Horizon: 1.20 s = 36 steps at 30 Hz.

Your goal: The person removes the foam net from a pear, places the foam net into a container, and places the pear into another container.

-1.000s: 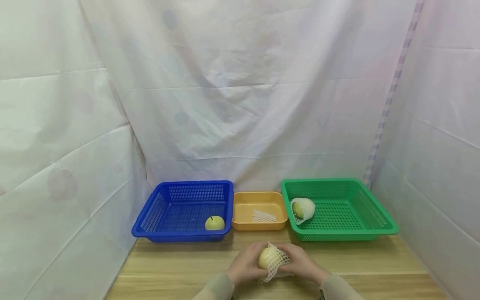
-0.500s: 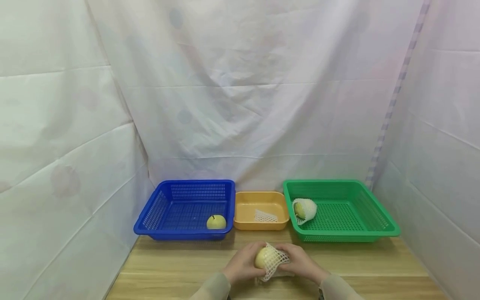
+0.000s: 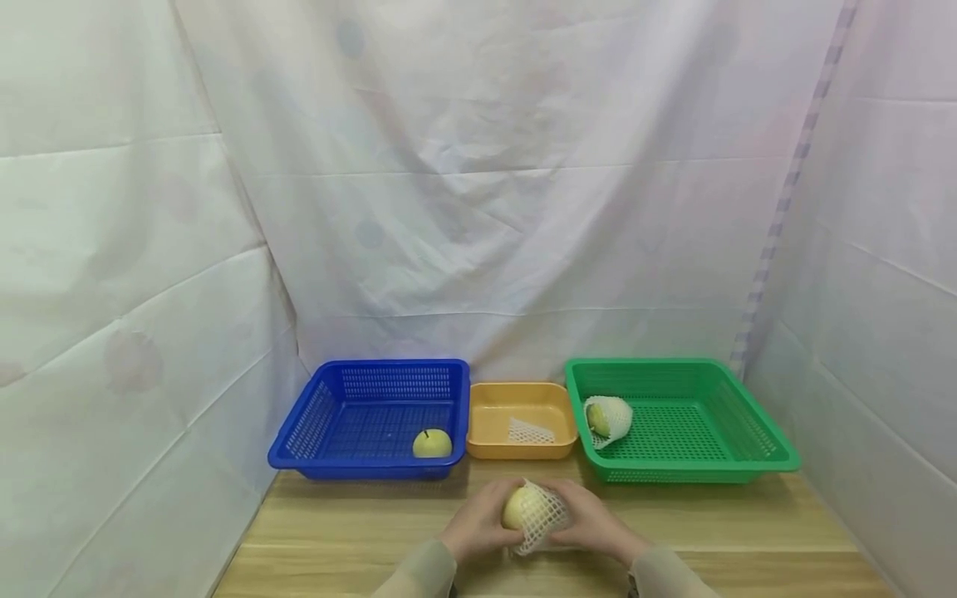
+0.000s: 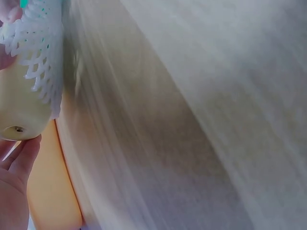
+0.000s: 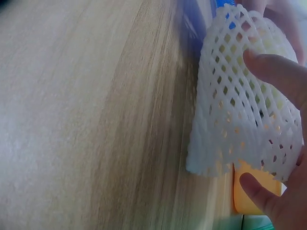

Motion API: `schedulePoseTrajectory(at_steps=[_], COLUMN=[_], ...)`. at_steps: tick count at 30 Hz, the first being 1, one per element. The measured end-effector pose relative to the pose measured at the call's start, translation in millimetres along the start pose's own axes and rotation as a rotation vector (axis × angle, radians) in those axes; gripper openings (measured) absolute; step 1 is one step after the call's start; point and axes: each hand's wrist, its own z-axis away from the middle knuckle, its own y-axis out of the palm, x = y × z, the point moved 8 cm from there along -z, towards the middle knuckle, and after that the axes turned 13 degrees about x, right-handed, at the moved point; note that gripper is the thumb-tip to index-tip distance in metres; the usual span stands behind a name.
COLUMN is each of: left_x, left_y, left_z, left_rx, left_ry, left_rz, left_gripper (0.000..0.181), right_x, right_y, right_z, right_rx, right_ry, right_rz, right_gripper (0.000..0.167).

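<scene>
Low over the wooden table, a pale yellow pear [image 3: 514,510] sits partly inside a white foam net sleeve [image 3: 544,520]. My left hand [image 3: 481,525] holds the pear's bare end, its fingertips touching near the blossom end of the fruit [image 4: 21,108] in the left wrist view. From the other side my right hand [image 3: 592,522] grips the netted end, with fingers around the sleeve [image 5: 240,91] in the right wrist view. The sleeve's right-hand edge hangs loose there. The palms are mostly hidden.
Behind the hands stand a blue basket [image 3: 366,471] with one bare pear [image 3: 432,444], a yellow tray [image 3: 519,451] with a flat foam net [image 3: 530,432], and a green basket [image 3: 695,469] with a netted pear [image 3: 609,418]. White cloth [image 3: 478,208] encloses the table.
Both hands and the pear have shifted slightly left. The right hand has come closer to the left, and the net lies rounder over the pear. Baskets and tray stay put.
</scene>
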Motion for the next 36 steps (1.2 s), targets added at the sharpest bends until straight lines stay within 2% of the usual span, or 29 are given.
schedulePoseTrajectory(at_steps=[6, 11, 22, 28, 36], left_x=[3.0, 8.4, 16.3, 17.1, 14.1], left_y=[-4.5, -7.8, -10.4, -7.8, -9.9], left_z=[-3.8, -8.3, -15.6, -18.5, -18.7], left_rx=[-0.043, -0.052, -0.042, -0.034, -0.033], left_ry=[0.024, 0.004, -0.074, -0.084, -0.079], left_rz=[0.008, 0.031, 0.069, 0.065, 0.066], left_gripper=[0.072, 0.072, 0.073, 0.071, 0.071], right_x=[2.9, 4.5, 0.6, -4.2, -7.5], right_y=[-2.0, -3.0, -6.6, -8.4, -11.1], right_z=[-3.8, -12.9, -24.6, -27.2, -28.0], right_rx=[-0.028, -0.034, -0.056, -0.057, -0.083], right_ry=[0.006, 0.012, 0.059, 0.083, 0.076], right_rz=[0.013, 0.027, 0.072, 0.044, 0.043], right_gripper=[0.089, 0.094, 0.088, 0.083, 0.076])
